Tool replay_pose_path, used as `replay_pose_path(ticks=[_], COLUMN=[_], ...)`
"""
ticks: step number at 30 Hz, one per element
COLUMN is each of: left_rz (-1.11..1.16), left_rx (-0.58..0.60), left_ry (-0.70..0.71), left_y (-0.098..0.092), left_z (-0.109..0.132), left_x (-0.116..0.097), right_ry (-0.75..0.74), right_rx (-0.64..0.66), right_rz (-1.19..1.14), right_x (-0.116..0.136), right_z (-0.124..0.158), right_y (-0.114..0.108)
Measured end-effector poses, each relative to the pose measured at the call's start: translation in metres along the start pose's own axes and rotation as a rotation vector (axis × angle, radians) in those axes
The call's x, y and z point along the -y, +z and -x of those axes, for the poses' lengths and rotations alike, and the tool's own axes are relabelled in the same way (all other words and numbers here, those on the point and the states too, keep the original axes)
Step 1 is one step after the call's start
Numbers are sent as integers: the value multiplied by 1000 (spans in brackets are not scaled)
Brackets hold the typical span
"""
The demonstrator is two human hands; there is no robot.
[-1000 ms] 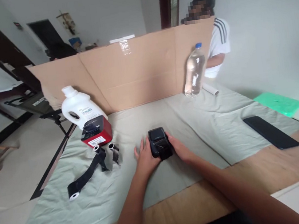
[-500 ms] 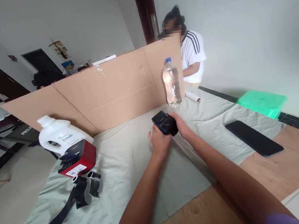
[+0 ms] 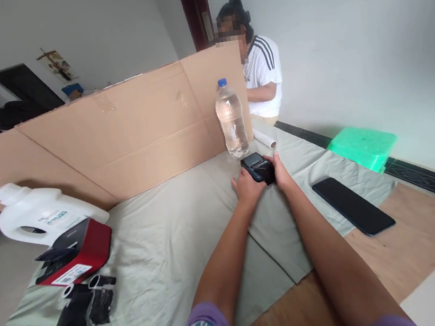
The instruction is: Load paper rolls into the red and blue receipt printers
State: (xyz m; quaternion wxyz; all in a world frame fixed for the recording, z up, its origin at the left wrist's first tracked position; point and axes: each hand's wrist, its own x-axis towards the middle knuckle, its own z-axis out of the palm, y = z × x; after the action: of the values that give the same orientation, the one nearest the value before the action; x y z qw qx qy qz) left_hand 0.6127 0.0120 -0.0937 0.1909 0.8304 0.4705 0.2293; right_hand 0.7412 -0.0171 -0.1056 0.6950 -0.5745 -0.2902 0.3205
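A small black handheld printer (image 3: 259, 167) sits on the pale green cloth (image 3: 164, 245), just in front of a clear water bottle (image 3: 231, 119). My left hand (image 3: 246, 187) grips its left side and my right hand (image 3: 281, 171) grips its right side, both with fingers curled against the device. Both of my arms reach far forward across the table.
A red and black printer (image 3: 77, 250) and a white jug (image 3: 35, 213) stand at the left, with black ribbon rolls (image 3: 84, 306) in front. A black phone (image 3: 353, 205) lies at the right, near a green box (image 3: 362, 145). A cardboard screen (image 3: 118, 136) stands behind; a person in a white shirt (image 3: 262, 79) sits beyond it.
Both hands have carried the black printer away from me and to the right, from the middle of the cloth to a spot beside the water bottle.
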Motion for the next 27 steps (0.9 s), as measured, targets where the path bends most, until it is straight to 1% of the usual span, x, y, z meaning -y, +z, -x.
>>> replay_pose_path(ticks=[3, 5, 7, 9, 11, 13, 14, 15, 16, 18, 19, 20, 21, 22, 23, 24, 25, 27], left_rz=[8, 8, 7, 4, 6, 50, 76, 102, 128, 188, 243, 339, 478, 588, 674, 755, 835, 999], left_rx=[14, 64, 131, 179, 176, 88, 17, -79, -194, -404, -500, -628, -766, -847, -888, -882, -841, -718], left_ry=[6, 9, 21, 50, 88, 130, 125, 92, 29, -139, -216, -273, -319, -380, -452, -521, -584, -660], left_y=[3, -1, -12, -34, -70, -119, -149, -181, -213, -278, -307, -334, -356, -375, -388, -398, -403, -401], left_z=[-1, 4, 18, 43, 80, 128, 153, 177, 198, 230, 240, 244, 244, 240, 233, 224, 213, 192], left_x=[-3, -1, 9, 31, 67, 113, 138, 164, 191, 245, 272, 298, 324, 348, 369, 387, 402, 423], right_ry=[-31, -59, -120, -236, -389, -567, -654, -734, -799, -859, -849, -817, -755, -683, -608, -537, -467, -348], right_rx=[-68, -131, -200, -288, -392, -449, -446, -416, -359, -177, -58, 70, 201, 308, 400, 493, 575, 721], right_rz=[88, 179, 271, 354, 422, 479, 504, 527, 546, 561, 555, 540, 520, 491, 458, 418, 375, 311], right_x=[-2, -2, 0, 4, 9, 16, 20, 24, 28, 32, 33, 31, 28, 24, 18, 11, 4, -13], right_z=[-1, 3, 10, 17, 23, 29, 33, 39, 47, 71, 87, 104, 122, 140, 157, 172, 185, 204], right_y=[-1, 0, 3, 6, 10, 18, 24, 33, 45, 78, 100, 126, 155, 187, 223, 260, 299, 374])
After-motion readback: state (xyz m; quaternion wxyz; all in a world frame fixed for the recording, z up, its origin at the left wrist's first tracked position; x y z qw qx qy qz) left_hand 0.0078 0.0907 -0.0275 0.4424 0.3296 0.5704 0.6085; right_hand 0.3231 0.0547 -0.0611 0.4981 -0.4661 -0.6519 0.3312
